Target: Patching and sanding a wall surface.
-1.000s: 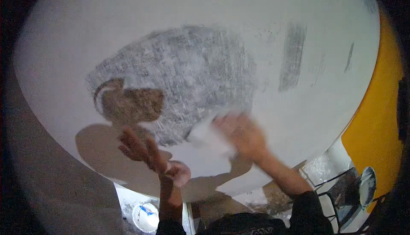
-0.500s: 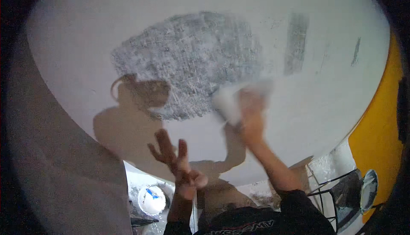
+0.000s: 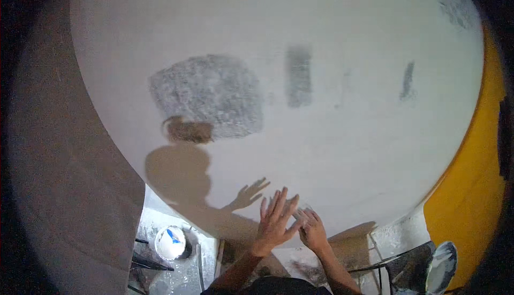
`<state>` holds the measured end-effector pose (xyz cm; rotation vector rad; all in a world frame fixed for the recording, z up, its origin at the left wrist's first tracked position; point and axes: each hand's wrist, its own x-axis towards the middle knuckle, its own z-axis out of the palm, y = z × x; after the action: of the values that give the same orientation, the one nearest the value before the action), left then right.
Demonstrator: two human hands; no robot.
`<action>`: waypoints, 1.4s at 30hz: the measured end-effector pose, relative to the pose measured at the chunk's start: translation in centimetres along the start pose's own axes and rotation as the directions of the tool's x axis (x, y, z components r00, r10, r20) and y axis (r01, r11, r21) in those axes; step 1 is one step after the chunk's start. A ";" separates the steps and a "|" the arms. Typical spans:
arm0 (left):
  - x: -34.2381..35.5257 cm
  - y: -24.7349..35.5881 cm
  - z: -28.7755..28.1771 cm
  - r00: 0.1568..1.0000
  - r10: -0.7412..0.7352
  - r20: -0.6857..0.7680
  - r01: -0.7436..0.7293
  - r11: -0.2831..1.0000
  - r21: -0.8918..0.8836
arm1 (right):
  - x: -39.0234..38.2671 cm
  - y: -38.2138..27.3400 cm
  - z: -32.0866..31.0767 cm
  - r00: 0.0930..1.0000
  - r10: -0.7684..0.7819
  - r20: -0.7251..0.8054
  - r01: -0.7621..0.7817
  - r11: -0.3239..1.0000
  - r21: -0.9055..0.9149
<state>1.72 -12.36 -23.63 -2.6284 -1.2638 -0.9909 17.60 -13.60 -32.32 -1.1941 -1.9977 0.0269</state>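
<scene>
A broad white wall (image 3: 332, 150) fills most of the view, with a large mottled grey patch (image 3: 209, 88) left of centre. A smaller grey rectangle (image 3: 299, 75) lies to its right. My left hand (image 3: 276, 225) is raised in front of the wall's lower part, its fingers spread and holding nothing. Close beside it, my right hand (image 3: 313, 230) has its fingers curled at a pale greyish thing, mostly hidden and too small to name. My shadow falls across the wall at lower left.
A white bucket (image 3: 170, 244) with a blue item in it stands at lower left. A round white-smeared object (image 3: 442, 268) is at lower right, near dark bars. A yellow surface (image 3: 460, 204) borders the wall on the right, a dark grey one (image 3: 53, 150) on the left.
My right hand has come down from the edge of the grey patch, bringing it beside my left hand. The view has shifted right and takes in more wall.
</scene>
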 end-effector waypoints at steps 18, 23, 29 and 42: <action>-2.7 18.9 20.0 0.807 0.533 0.255 -0.414 0.818 -0.400 | -24.1 7.1 -15.2 0.862 0.474 -0.180 -0.506 0.825 -0.251; 0.2 20.6 20.3 0.837 0.499 0.223 -0.379 0.824 -0.421 | -25.8 9.1 -16.1 0.786 0.561 -0.262 -0.612 0.767 -0.192; 4.3 24.0 24.7 0.900 0.414 0.137 -0.313 0.832 -0.457 | -25.2 10.4 -19.5 0.659 0.668 -0.345 -0.750 0.615 -0.242; 7.8 33.4 30.0 0.408 0.894 0.188 -0.398 0.359 -0.844 | -29.5 5.7 -23.6 0.130 0.750 -0.648 -0.974 0.218 0.056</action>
<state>44.99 -19.72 -35.80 -3.6591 0.6456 -0.3696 43.91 -41.03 -36.41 -2.2376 -0.4548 -0.1168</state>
